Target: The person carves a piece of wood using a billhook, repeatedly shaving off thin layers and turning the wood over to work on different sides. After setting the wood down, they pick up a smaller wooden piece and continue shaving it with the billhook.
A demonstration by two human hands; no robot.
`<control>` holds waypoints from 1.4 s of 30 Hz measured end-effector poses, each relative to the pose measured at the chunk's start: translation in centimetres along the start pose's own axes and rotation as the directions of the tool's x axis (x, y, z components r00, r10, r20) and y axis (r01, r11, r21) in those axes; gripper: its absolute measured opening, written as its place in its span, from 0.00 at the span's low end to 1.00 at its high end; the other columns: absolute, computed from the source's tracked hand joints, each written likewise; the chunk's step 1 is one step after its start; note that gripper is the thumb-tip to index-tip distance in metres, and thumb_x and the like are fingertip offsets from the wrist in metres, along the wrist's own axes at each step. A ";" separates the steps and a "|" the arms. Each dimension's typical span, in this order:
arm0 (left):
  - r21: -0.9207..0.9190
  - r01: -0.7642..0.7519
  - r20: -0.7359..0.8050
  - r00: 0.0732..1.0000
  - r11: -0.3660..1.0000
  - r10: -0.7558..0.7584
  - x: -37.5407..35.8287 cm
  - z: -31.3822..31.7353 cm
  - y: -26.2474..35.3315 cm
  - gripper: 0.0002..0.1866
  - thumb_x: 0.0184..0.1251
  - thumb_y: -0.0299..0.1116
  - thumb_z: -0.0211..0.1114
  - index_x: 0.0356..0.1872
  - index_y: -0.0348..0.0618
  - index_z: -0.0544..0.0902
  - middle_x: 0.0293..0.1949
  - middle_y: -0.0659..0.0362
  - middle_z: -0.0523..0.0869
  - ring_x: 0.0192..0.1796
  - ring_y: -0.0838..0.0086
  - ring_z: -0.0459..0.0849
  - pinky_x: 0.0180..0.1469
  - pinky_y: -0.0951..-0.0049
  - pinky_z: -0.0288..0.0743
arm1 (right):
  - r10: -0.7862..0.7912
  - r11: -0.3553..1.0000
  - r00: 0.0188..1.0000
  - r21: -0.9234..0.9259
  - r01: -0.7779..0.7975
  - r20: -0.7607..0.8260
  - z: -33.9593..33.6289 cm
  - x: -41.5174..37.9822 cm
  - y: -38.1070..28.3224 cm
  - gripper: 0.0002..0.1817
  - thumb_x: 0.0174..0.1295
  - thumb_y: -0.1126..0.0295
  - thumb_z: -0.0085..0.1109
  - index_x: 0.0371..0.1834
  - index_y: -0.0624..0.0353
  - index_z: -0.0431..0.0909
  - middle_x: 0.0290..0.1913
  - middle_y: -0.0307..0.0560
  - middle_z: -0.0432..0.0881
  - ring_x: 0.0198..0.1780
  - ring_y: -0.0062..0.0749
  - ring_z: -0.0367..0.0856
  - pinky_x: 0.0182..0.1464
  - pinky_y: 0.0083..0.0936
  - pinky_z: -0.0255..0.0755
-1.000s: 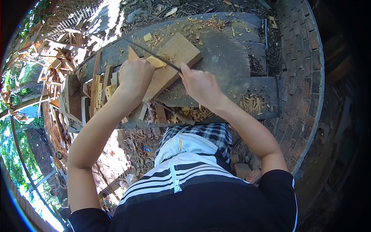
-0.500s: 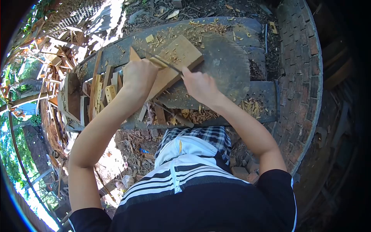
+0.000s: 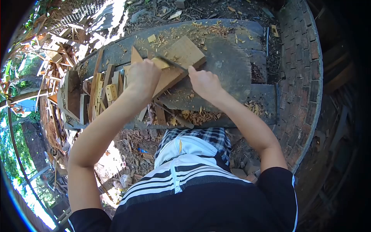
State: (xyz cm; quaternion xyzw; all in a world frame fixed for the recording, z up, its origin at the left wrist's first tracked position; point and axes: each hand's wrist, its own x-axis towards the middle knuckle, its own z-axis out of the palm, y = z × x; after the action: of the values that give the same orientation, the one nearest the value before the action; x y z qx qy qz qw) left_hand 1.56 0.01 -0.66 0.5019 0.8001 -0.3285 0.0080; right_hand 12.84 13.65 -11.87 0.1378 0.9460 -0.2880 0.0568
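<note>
A thick pale wooden block (image 3: 185, 52) lies slanted on the dark worktable (image 3: 232, 62). Over its left part, my left hand (image 3: 143, 75) is closed on a small yellowish wood piece (image 3: 160, 62), whose right end sticks out past the fingers. My right hand (image 3: 205, 83) is closed round the handle end of a long dark blade (image 3: 172, 63). The blade points up and left from that hand, lying against or just over the small piece; contact is unclear. The handle itself is mostly hidden in my fingers.
Upright wood pieces, one with holes (image 3: 111, 92), stand at the table's left. Wood chips (image 3: 197, 117) cover its near edge. A curved brick wall (image 3: 299, 85) bounds the right side. Scrap wood (image 3: 58, 58) is heaped at the far left.
My right hand has moved slightly right and down with the blade, which now shows its broad face more. My left hand has shifted slightly right, still on the small piece.
</note>
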 end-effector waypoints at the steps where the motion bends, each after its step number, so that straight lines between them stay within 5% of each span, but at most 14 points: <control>1: 0.032 0.010 -0.030 1.000 0.999 -0.009 -0.1 0.1 0.0 0.03 0.56 0.25 0.64 0.30 0.39 0.80 0.26 0.55 0.87 0.30 0.68 0.89 0.28 0.73 0.81 | -0.007 1.000 1.000 -0.004 0.007 -0.009 0.2 0.3 0.6 0.10 0.68 0.66 0.49 0.43 0.62 0.68 0.28 0.61 0.82 0.34 0.65 0.81 0.35 0.54 0.75; 7: -0.007 0.026 -0.032 0.999 1.000 -0.027 -0.2 0.7 0.1 0.03 0.56 0.25 0.64 0.31 0.40 0.80 0.25 0.58 0.86 0.31 0.69 0.89 0.29 0.75 0.81 | -0.043 0.986 0.999 0.157 0.046 -0.020 -3.9 -0.6 -1.8 0.09 0.68 0.66 0.49 0.44 0.61 0.68 0.27 0.62 0.82 0.34 0.65 0.82 0.35 0.55 0.75; 9: -0.016 0.039 0.085 0.996 0.999 -0.038 0.0 0.1 0.4 0.04 0.57 0.26 0.64 0.34 0.41 0.83 0.32 0.57 0.86 0.36 0.70 0.89 0.31 0.74 0.82 | -0.125 0.965 0.967 0.200 0.170 -0.221 -5.8 -0.9 -3.3 0.09 0.68 0.66 0.49 0.44 0.60 0.68 0.26 0.62 0.81 0.34 0.63 0.82 0.36 0.55 0.76; 11: -0.015 0.075 0.185 0.980 0.997 -0.071 0.1 0.2 0.3 0.07 0.58 0.26 0.64 0.36 0.42 0.87 0.38 0.57 0.86 0.40 0.70 0.89 0.34 0.73 0.82 | -0.111 0.975 0.981 0.175 0.139 -0.161 -5.4 -0.6 -3.3 0.09 0.68 0.66 0.49 0.44 0.60 0.68 0.26 0.61 0.82 0.33 0.62 0.82 0.35 0.54 0.76; 13: 0.010 0.050 0.005 0.999 0.999 -0.050 -0.2 0.8 0.3 0.03 0.56 0.25 0.64 0.32 0.41 0.81 0.27 0.58 0.87 0.33 0.70 0.89 0.30 0.74 0.81 | -0.101 0.983 0.989 0.142 0.117 -0.110 -3.3 -0.1 -2.2 0.09 0.67 0.66 0.49 0.44 0.60 0.69 0.25 0.60 0.82 0.32 0.62 0.82 0.35 0.53 0.76; 15: 0.008 0.074 0.023 0.997 0.997 -0.074 0.0 0.2 0.2 0.03 0.56 0.25 0.64 0.32 0.41 0.82 0.27 0.58 0.87 0.33 0.70 0.89 0.30 0.74 0.81 | -0.081 0.997 0.997 -0.002 0.081 0.000 -0.8 0.9 -0.3 0.09 0.67 0.66 0.49 0.45 0.59 0.69 0.24 0.59 0.81 0.30 0.60 0.83 0.33 0.51 0.76; 22: -0.023 -0.003 0.113 0.994 1.000 0.005 0.7 -0.6 -0.1 0.04 0.57 0.26 0.63 0.31 0.44 0.85 0.29 0.58 0.88 0.35 0.67 0.90 0.33 0.72 0.82 | -0.147 0.989 0.987 0.023 0.149 -0.073 -4.6 -0.9 -2.4 0.09 0.67 0.66 0.49 0.45 0.58 0.69 0.24 0.58 0.82 0.30 0.59 0.83 0.32 0.50 0.77; 24: -0.023 -0.019 0.105 0.994 1.000 0.021 0.8 -0.3 0.2 0.04 0.57 0.26 0.63 0.31 0.43 0.85 0.30 0.57 0.89 0.35 0.67 0.90 0.33 0.72 0.82 | -0.233 0.946 0.896 0.127 0.299 -0.379 -6.3 -1.6 -3.6 0.08 0.67 0.67 0.49 0.45 0.58 0.69 0.25 0.59 0.82 0.31 0.59 0.83 0.33 0.50 0.77; 25: -0.014 -0.013 0.095 0.995 1.000 0.014 0.9 -0.2 -0.1 0.04 0.57 0.26 0.63 0.31 0.43 0.85 0.30 0.57 0.89 0.35 0.67 0.90 0.33 0.72 0.82 | -0.233 0.946 0.894 0.123 0.300 -0.383 -6.1 -1.4 -3.4 0.08 0.67 0.67 0.49 0.45 0.58 0.69 0.25 0.59 0.82 0.31 0.59 0.83 0.33 0.50 0.77; 27: 0.001 0.015 0.088 0.996 1.000 -0.015 0.9 0.5 -0.1 0.04 0.57 0.26 0.63 0.31 0.43 0.85 0.30 0.56 0.89 0.35 0.67 0.90 0.33 0.72 0.82 | -0.111 0.989 0.982 0.076 0.124 -0.156 -4.6 -1.0 -2.7 0.08 0.67 0.67 0.49 0.45 0.58 0.69 0.26 0.59 0.83 0.31 0.59 0.83 0.32 0.49 0.77; 30: -0.007 0.032 0.090 0.995 0.999 -0.031 0.9 -0.3 -0.3 0.04 0.58 0.26 0.63 0.31 0.42 0.85 0.30 0.55 0.89 0.35 0.67 0.90 0.32 0.71 0.82 | -0.087 0.996 0.995 0.025 0.088 -0.059 -0.8 0.1 0.3 0.07 0.64 0.72 0.45 0.42 0.60 0.71 0.25 0.59 0.82 0.31 0.59 0.84 0.33 0.48 0.78; 34: -0.039 0.017 0.051 0.999 0.999 -0.015 0.8 -0.3 -0.3 0.03 0.58 0.26 0.63 0.31 0.42 0.84 0.29 0.56 0.88 0.34 0.67 0.90 0.32 0.71 0.82 | -0.114 0.992 0.990 0.052 0.119 -0.086 -2.2 0.1 -0.3 0.08 0.67 0.67 0.50 0.44 0.58 0.69 0.24 0.59 0.82 0.29 0.60 0.83 0.30 0.48 0.77; 40: -0.032 0.004 0.029 1.000 0.999 -0.003 0.6 -0.2 -0.1 0.02 0.58 0.26 0.63 0.31 0.42 0.83 0.27 0.56 0.88 0.33 0.67 0.90 0.31 0.71 0.81 | -0.149 0.939 0.919 0.238 0.246 -0.364 -5.3 -1.2 -3.3 0.10 0.68 0.65 0.48 0.44 0.60 0.69 0.28 0.61 0.82 0.33 0.62 0.82 0.34 0.54 0.75; 42: -0.040 0.049 0.036 0.998 0.998 -0.048 0.5 -0.1 -0.2 0.02 0.58 0.27 0.63 0.31 0.42 0.83 0.27 0.56 0.88 0.33 0.67 0.90 0.31 0.71 0.81 | -0.031 0.999 0.999 0.041 0.030 0.021 -0.1 -0.1 0.3 0.11 0.68 0.65 0.49 0.45 0.60 0.69 0.27 0.61 0.82 0.33 0.61 0.82 0.34 0.52 0.76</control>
State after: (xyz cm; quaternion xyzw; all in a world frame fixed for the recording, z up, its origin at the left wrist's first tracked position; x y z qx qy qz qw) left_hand 1.16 0.43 -0.62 0.4762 0.8184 -0.3208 0.0244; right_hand 13.01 13.94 -11.95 0.1215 0.9411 -0.3097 0.0597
